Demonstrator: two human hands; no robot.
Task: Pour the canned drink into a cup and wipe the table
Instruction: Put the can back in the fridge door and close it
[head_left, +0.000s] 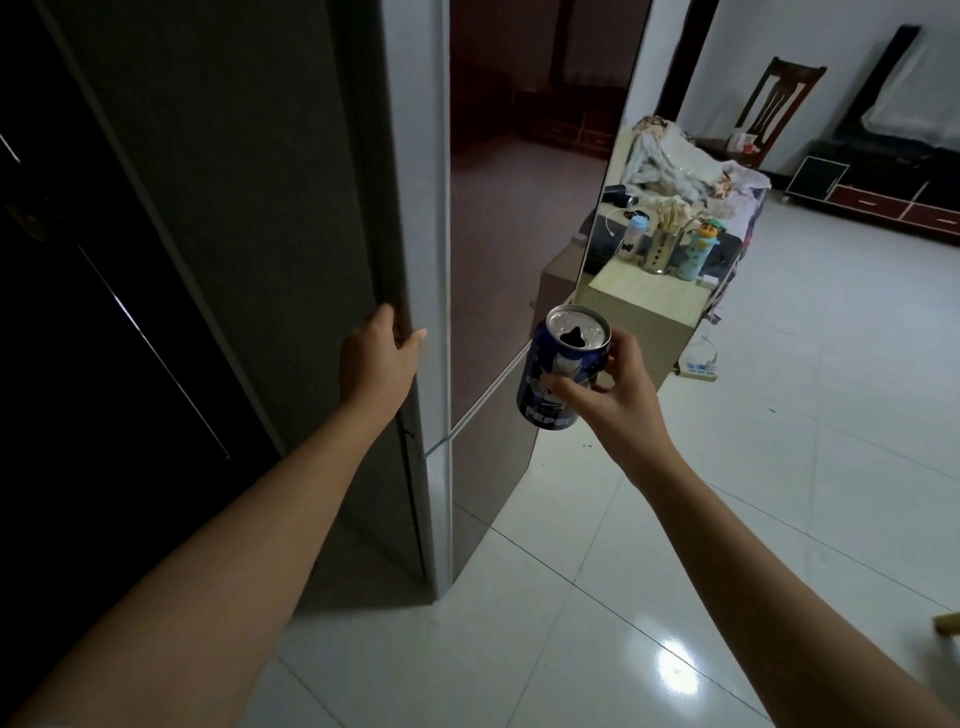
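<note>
At 12 o'clock we see a tall refrigerator (483, 260) with a glossy brown door. At 9 o'clock we see a dark door (130, 260). White glossy floor tiles (779, 467) run from 3 to 6 o'clock, reflecting a ceiling light. At 1 o'clock we see a cluttered low cabinet (649, 312), a wooden chair (779, 104) and a TV stand (883, 192) against white walls.

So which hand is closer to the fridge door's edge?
Left. The left hand grips the fridge door edge; the right hand is off to its right, holding the can.

glossy metal can (563, 364), glossy tiled floor (779, 467)
</note>
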